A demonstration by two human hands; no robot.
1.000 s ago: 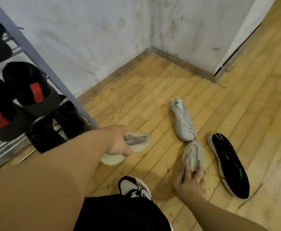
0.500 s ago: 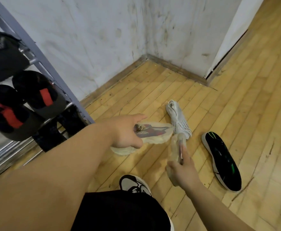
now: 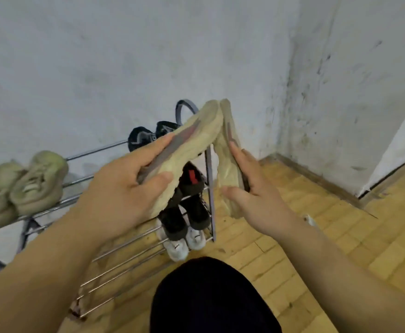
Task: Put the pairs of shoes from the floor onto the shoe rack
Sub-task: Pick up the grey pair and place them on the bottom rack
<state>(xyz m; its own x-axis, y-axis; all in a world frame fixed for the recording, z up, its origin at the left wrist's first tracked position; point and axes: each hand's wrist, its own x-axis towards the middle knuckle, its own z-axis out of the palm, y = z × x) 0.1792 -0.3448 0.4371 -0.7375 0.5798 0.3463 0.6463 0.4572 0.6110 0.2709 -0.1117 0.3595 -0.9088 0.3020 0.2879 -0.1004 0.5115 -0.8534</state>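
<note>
Holding one beige shoe in each hand, we were at the carrying step: our left hand had its fingers closed round the left shoe, and our right hand gripped the right shoe, the two toes touching above. Beyond them stood the shoe rack, with black shoes and white shoes on lower bars and an olive pair on an upper bar. Next, we judged, the pair needed setting side by side on free bars.
</note>
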